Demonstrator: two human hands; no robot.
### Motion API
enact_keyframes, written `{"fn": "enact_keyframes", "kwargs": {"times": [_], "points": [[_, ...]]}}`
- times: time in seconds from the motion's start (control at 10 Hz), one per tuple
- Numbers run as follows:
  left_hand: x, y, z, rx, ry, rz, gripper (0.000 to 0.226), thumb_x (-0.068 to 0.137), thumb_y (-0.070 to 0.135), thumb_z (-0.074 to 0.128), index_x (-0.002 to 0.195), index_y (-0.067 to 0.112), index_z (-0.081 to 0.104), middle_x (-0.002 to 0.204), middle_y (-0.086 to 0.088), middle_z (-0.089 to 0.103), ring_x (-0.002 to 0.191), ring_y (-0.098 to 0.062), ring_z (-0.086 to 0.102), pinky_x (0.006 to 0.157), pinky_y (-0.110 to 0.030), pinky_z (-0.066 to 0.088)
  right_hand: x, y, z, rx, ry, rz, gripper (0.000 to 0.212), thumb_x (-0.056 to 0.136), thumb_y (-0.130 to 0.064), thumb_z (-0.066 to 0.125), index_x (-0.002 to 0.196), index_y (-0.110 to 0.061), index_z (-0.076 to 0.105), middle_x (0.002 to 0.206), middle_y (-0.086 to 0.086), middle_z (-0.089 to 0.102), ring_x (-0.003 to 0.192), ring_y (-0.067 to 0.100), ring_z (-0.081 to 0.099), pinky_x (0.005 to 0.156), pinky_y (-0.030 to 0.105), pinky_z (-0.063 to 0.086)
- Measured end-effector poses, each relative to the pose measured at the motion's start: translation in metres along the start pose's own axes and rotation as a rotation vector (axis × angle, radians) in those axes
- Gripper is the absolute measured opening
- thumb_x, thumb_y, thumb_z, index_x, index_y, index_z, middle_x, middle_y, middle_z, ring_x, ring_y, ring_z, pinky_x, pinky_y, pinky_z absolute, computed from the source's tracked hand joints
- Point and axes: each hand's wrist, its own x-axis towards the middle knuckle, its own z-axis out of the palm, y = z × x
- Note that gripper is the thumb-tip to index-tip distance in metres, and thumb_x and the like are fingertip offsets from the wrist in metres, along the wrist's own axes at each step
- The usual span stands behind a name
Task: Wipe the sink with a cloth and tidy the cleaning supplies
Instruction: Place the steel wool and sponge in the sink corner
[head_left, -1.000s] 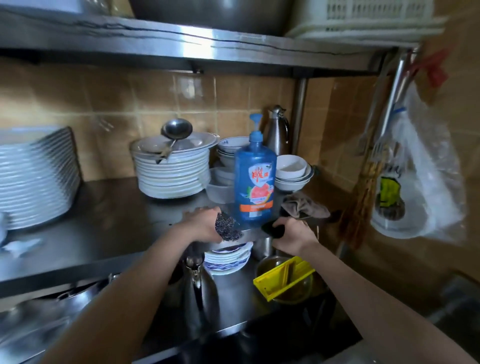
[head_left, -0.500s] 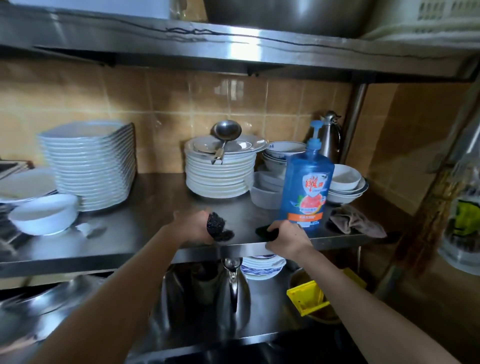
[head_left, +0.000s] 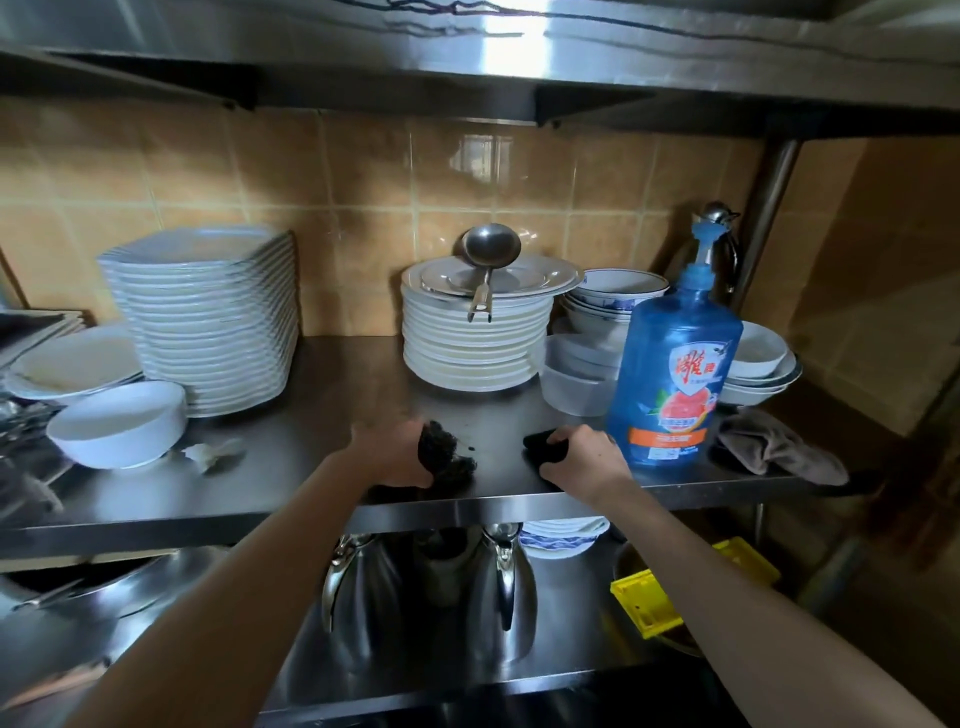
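My left hand (head_left: 395, 453) rests on the steel shelf (head_left: 322, 467) and is closed on a dark wire scourer (head_left: 441, 453), which touches the shelf top. About a hand's width to the right, my right hand (head_left: 584, 461) presses a black sponge (head_left: 540, 442) down near the shelf's front edge. A tall blue bottle of dish soap (head_left: 675, 371) stands upright just right of that hand. A brown cloth (head_left: 774, 451) lies crumpled on the shelf to the right of the bottle. No sink is in view.
Stacks of white plates (head_left: 208, 317) (head_left: 478, 332), one with a ladle (head_left: 488, 260) on top, line the back of the shelf beside bowls (head_left: 119, 423) (head_left: 613, 296). Below are two steel kettles (head_left: 498, 587), more plates and a yellow plastic piece (head_left: 649, 597).
The view has swung left and drawn nearer, showing more plate stacks. Both hands lowered the scourer and the sponge onto the shelf top and now stay there.
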Motion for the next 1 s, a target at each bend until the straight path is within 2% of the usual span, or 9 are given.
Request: {"fn": "enact_keyframes", "kwargs": {"times": [0.1, 0.3, 0.5, 0.6, 0.8, 1.0], "points": [[0.006, -0.005, 0.002, -0.022, 0.015, 0.005, 0.066, 0.057, 0.041, 0.069, 0.115, 0.025, 0.042, 0.118, 0.002, 0.051, 0.107, -0.025, 0.048, 0.093, -0.052, 0.03, 0.007, 0.0, 0.006, 0.006, 0.016, 0.022, 0.047, 0.07, -0.03, 0.066, 0.117, -0.029, 0.064, 0.115, 0.005, 0.065, 0.111, 0.033, 0.053, 0.092, 0.034, 0.046], [0.016, -0.009, 0.003, -0.041, 0.021, 0.01, 0.079, 0.056, 0.045, 0.07, 0.127, 0.028, 0.039, 0.128, 0.002, 0.047, 0.117, -0.025, 0.044, 0.096, -0.05, 0.03, 0.016, -0.002, 0.011, -0.008, 0.024, 0.041, 0.05, 0.074, -0.029, 0.066, 0.123, -0.029, 0.06, 0.119, 0.006, 0.064, 0.115, 0.033, 0.051, 0.095, 0.035, 0.043], [0.019, -0.006, 0.005, -0.065, 0.1, 0.092, 0.086, 0.065, 0.047, 0.069, 0.14, 0.031, 0.031, 0.143, 0.002, 0.04, 0.129, -0.021, 0.036, 0.096, -0.039, 0.029, 0.016, -0.003, 0.015, -0.046, -0.009, 0.042, 0.05, 0.076, -0.032, 0.063, 0.126, -0.029, 0.056, 0.12, 0.005, 0.063, 0.115, 0.031, 0.051, 0.093, 0.035, 0.045], [0.016, -0.003, 0.006, -0.073, 0.073, 0.094, 0.087, 0.07, 0.046, 0.067, 0.144, 0.031, 0.025, 0.149, 0.004, 0.033, 0.134, -0.02, 0.03, 0.103, -0.041, 0.024, 0.014, -0.003, 0.014, -0.053, -0.008, 0.028, 0.049, 0.078, -0.036, 0.062, 0.127, -0.029, 0.056, 0.122, 0.005, 0.062, 0.115, 0.03, 0.052, 0.094, 0.035, 0.044], [0.002, 0.002, 0.005, -0.088, 0.12, 0.077, 0.083, 0.07, 0.044, 0.066, 0.143, 0.031, 0.028, 0.147, 0.005, 0.036, 0.133, -0.019, 0.033, 0.102, -0.04, 0.026, -0.001, 0.003, 0.005, -0.035, 0.032, 0.001, 0.052, 0.079, -0.045, 0.063, 0.127, -0.027, 0.056, 0.127, 0.002, 0.059, 0.117, 0.028, 0.053, 0.096, 0.035, 0.044], [-0.019, 0.02, 0.009, -0.111, 0.093, 0.042, 0.081, 0.069, 0.049, 0.062, 0.141, 0.035, 0.028, 0.148, 0.005, 0.032, 0.134, -0.021, 0.03, 0.104, -0.049, 0.022, -0.027, 0.017, -0.007, 0.005, 0.059, -0.043, 0.048, 0.079, -0.041, 0.063, 0.125, -0.025, 0.058, 0.127, 0.003, 0.058, 0.116, 0.026, 0.054, 0.096, 0.034, 0.044]]}}
